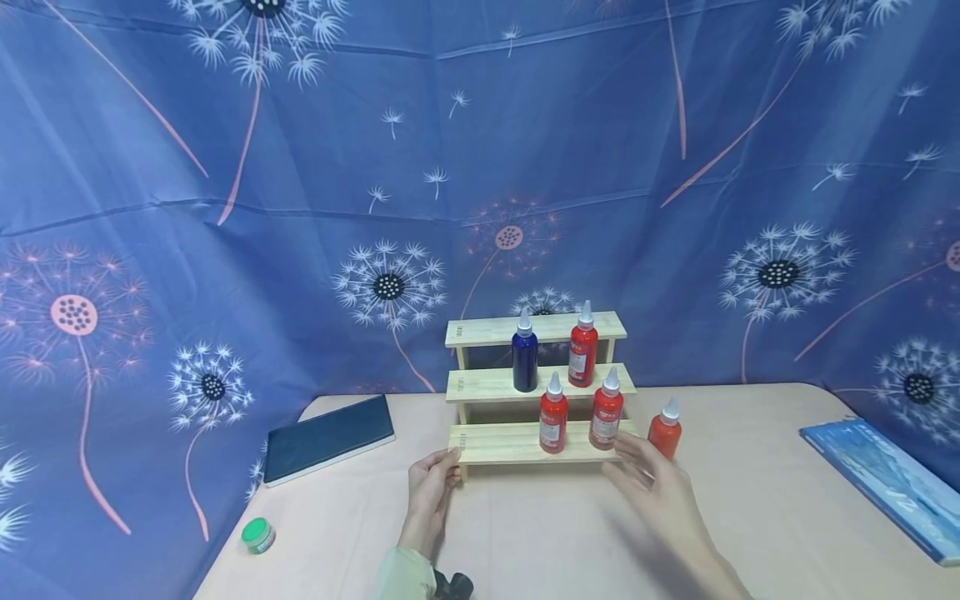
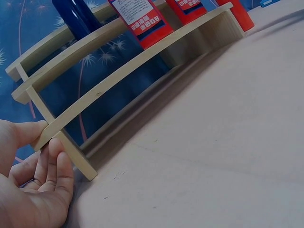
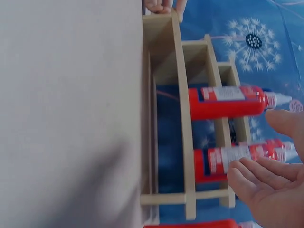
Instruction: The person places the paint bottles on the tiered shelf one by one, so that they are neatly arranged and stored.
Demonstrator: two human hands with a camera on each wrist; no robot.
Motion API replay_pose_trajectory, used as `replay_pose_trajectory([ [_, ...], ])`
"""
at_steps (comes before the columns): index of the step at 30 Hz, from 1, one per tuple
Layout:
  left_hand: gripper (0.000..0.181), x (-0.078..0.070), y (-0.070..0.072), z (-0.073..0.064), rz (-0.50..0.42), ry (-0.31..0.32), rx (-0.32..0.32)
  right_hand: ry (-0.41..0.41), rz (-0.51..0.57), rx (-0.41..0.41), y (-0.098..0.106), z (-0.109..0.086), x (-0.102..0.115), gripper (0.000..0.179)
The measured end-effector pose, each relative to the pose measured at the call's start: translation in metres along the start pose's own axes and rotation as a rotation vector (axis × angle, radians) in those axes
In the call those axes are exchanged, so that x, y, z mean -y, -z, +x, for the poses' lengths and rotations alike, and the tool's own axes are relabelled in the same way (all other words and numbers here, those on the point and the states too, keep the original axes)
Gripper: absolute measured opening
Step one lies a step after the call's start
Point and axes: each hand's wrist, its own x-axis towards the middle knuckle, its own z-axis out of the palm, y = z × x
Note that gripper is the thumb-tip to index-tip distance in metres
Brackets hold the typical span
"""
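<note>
A three-tier wooden display rack stands on the table. At its left end, my left hand pinches the lowest shelf between thumb and fingers; the left wrist view shows this grip too. My right hand is by the rack's right end, fingers extended and thumb apart, holding nothing. Nearest to it are a red squeeze bottle on the lowest shelf and an orange-red squeeze bottle on the table. Another red bottle shares the lowest shelf. On the middle shelf stand a dark blue bottle and a red bottle.
To the left lie a dark notebook and a small jar with a green lid. A blue book lies at the table's right side. Behind the rack hangs a blue dandelion-print cloth.
</note>
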Motion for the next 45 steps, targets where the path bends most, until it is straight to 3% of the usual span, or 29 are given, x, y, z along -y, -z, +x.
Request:
replay_pose_trajectory([
  [7,0.036,0.001,0.0,0.001,-0.017,-0.005,0.001,-0.011,-0.046,-0.033,0.016,-0.005,-0.015,0.056],
  [15,0.035,0.0,0.0,-0.001,-0.023,-0.002,-0.011,0.05,-0.049,-0.105,0.033,-0.001,-0.036,0.05],
  [26,0.034,-0.001,0.001,0.0,-0.01,0.012,-0.015,-0.084,-0.187,-0.089,0.055,0.003,-0.049,0.066],
  [45,0.034,0.0,0.001,0.001,-0.019,0.018,-0.01,-0.175,-0.185,-0.035,0.054,0.027,-0.066,0.078],
])
